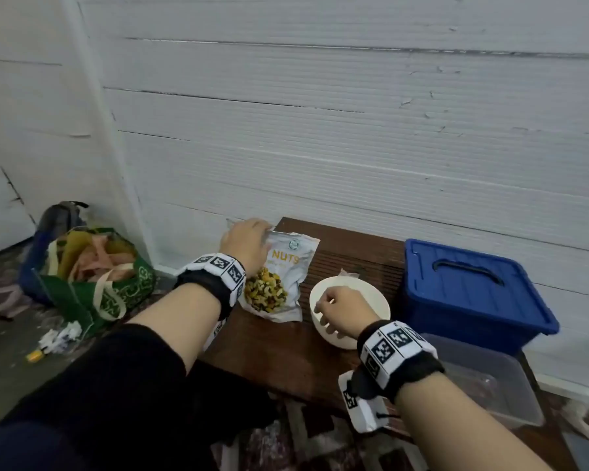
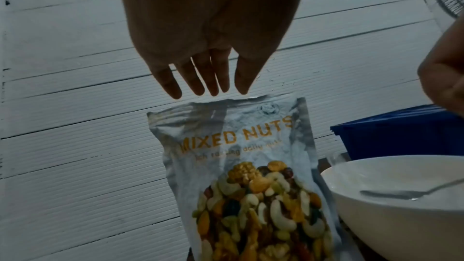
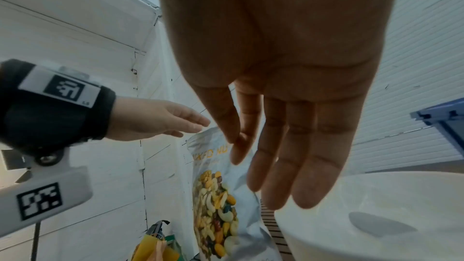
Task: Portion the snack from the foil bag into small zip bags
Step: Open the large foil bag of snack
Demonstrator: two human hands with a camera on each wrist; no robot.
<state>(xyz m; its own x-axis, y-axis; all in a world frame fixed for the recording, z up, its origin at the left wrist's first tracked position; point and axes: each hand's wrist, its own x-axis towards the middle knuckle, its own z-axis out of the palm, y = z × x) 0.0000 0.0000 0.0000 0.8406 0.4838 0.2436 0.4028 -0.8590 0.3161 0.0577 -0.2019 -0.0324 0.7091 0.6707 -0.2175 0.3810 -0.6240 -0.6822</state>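
Observation:
A silver foil bag (image 1: 286, 273) printed MIXED NUTS lies on the dark wooden table (image 1: 354, 253). My left hand (image 1: 245, 243) reaches to its top left corner. In the left wrist view the straight fingers (image 2: 206, 78) end just at the foil bag's (image 2: 238, 146) top edge, gripping nothing. My right hand (image 1: 340, 309) hovers over a white bowl (image 1: 371, 294). The right wrist view shows its fingers (image 3: 288, 146) relaxed and holding nothing. A metal spoon (image 2: 391, 194) lies inside the bowl (image 2: 401, 225). A scrap of clear plastic (image 1: 347, 274) shows behind the bowl.
A blue lidded bin (image 1: 470, 290) stands right of the bowl, and a clear plastic tub (image 1: 483, 379) sits in front of it. A white wall runs close behind the table. On the floor to the left are a green cloth bag (image 1: 92, 283) and some litter.

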